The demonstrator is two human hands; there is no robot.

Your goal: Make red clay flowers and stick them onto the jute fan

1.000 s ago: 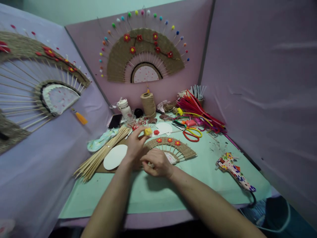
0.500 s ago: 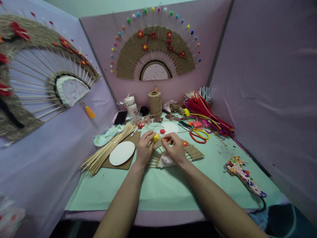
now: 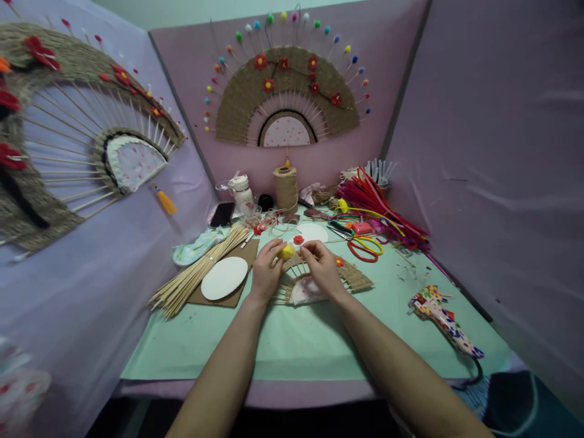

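My left hand [image 3: 267,267] is closed, with a small soft-looking yellow piece [image 3: 287,251] between thumb and fingers. Close beside it, the fingertips of my right hand [image 3: 322,266] are pinched together; whatever sits between them is too small to make out. Under both hands lies a small twine-woven fan [image 3: 358,277] with bamboo ribs, a pale dotted half-round centre and a red flower with an orange middle. My right hand and wrist cover part of it. Just beyond my hands, a red flower [image 3: 298,239] rests on a white disc [image 3: 314,232].
Left are bamboo sticks [image 3: 205,267] and a white oval [image 3: 224,278] on brown cardboard [image 3: 241,294]. Scissors [image 3: 364,249] and pipe cleaners [image 3: 383,210] lie right, with a patterned glue gun [image 3: 444,319] nearer. Behind stand a twine spool [image 3: 285,190] and a bottle [image 3: 241,191].
My right hand has shifted slightly, its fingers now drawn closer together beside the yellow piece. My left hand keeps its hold. The whole view has moved a little.
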